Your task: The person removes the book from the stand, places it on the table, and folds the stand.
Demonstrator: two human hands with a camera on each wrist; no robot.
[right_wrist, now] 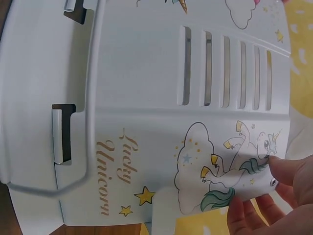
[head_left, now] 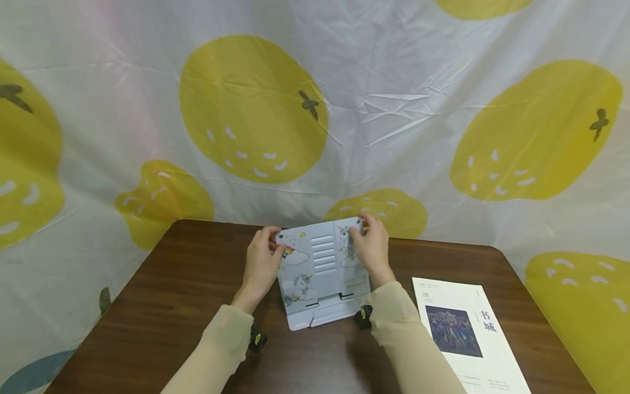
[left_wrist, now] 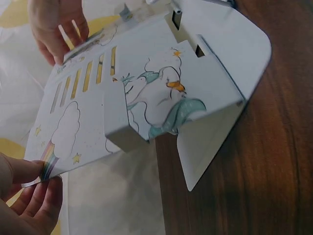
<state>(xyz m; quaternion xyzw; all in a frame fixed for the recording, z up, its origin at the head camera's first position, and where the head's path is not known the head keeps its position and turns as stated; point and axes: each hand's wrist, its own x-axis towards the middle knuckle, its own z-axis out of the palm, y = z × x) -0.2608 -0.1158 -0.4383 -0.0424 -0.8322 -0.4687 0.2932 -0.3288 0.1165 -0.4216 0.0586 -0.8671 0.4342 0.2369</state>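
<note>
A white book stand (head_left: 325,276) printed with unicorns, clouds and stars leans back on the table, its slotted back panel raised. At the panel's upper left corner my left hand (head_left: 262,260) pinches the edge, thumb in front beside the rainbow print. My right hand (head_left: 371,246) grips the upper right corner, thumb over the unicorn there. In the left wrist view the stand's base plate (left_wrist: 210,147) shows under the panel, on the wood. The right wrist view shows the hinge cut-outs and a front ledge (right_wrist: 29,98) along the lower side.
To the right lies a white book (head_left: 472,334) with a dark square picture on its cover. The brown wooden table (head_left: 147,306) has rounded far corners. A white curtain (head_left: 374,126) with large yellow fruit prints hangs right behind it.
</note>
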